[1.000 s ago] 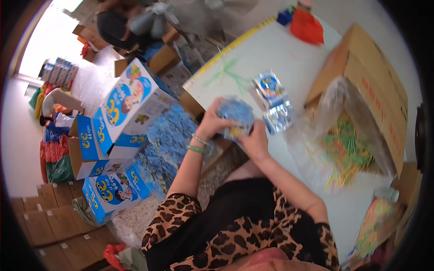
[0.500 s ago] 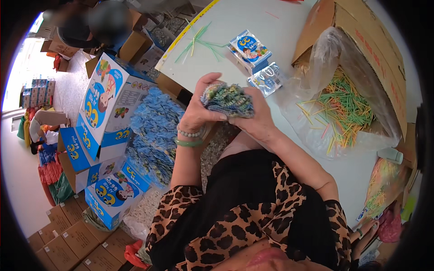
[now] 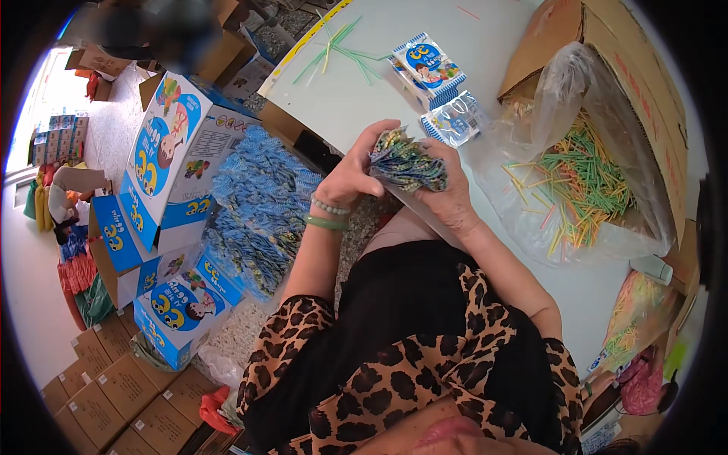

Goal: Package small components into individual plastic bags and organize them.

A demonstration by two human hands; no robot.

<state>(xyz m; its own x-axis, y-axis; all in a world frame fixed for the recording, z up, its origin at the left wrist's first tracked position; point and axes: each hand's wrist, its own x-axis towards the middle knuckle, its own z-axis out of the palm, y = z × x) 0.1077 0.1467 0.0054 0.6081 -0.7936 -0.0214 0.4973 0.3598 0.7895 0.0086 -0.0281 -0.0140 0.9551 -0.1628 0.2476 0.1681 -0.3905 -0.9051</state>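
Note:
Above the near edge of the table I hold a bundle of small sachets (image 3: 409,162), packed tight, their crimped edges showing green, yellow and blue. My right hand (image 3: 449,196) grips its right side and underside. My left hand (image 3: 355,173) cups its left side, fingers at the far end and thumb sticking out below; a beaded bracelet and a green bangle circle that wrist. Just beyond the hands lie blue-and-white printed packs (image 3: 429,67) and another shiny pack (image 3: 456,118). To my left is a big heap of blue-striped sachets (image 3: 262,205) in clear plastic.
A tilted carton (image 3: 644,83) with a plastic liner spills coloured straws (image 3: 588,186) at right. Loose green straws (image 3: 334,51) lie on the white table (image 3: 318,102). Blue-and-white boxes (image 3: 168,155) stand at left, brown cartons (image 3: 129,387) below. Another person's hand shows at lower right.
The bundle has turned more upright and shifted slightly right. My left thumb has moved off its near side, and my view has shifted a little.

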